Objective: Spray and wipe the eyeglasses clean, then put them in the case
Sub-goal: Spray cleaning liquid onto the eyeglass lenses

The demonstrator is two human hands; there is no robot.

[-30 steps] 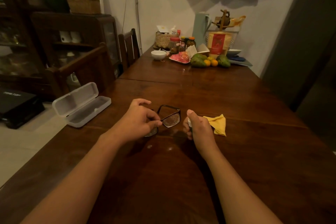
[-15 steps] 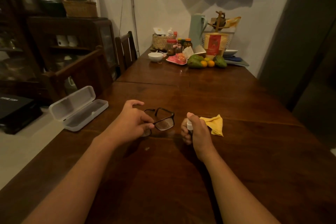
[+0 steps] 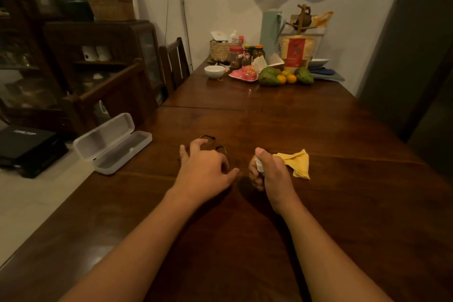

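Note:
The black-framed eyeglasses (image 3: 212, 140) sit low over the wooden table (image 3: 318, 203), mostly hidden behind my left hand (image 3: 204, 170). That hand's curled fingers hold them from above, and only bits of the frame show past the fingers. My right hand (image 3: 272, 174) grips a small spray bottle (image 3: 259, 167) upright, thumb on its white top, just right of the glasses. A crumpled yellow cloth (image 3: 297, 163) lies on the table right behind that hand. The white eyeglass case (image 3: 111, 146) lies open at the table's left edge.
At the far end stand a white bowl (image 3: 214, 71), a pink dish, avocados and oranges (image 3: 282, 76), jars, a basket and a pale jug (image 3: 269, 32). A dark chair (image 3: 174, 64) and a glass cabinet stand left of the table.
My left hand has turned and lowered the eyeglasses toward the table, so they are now mostly hidden behind it. The right hand keeps its grip on the spray bottle.

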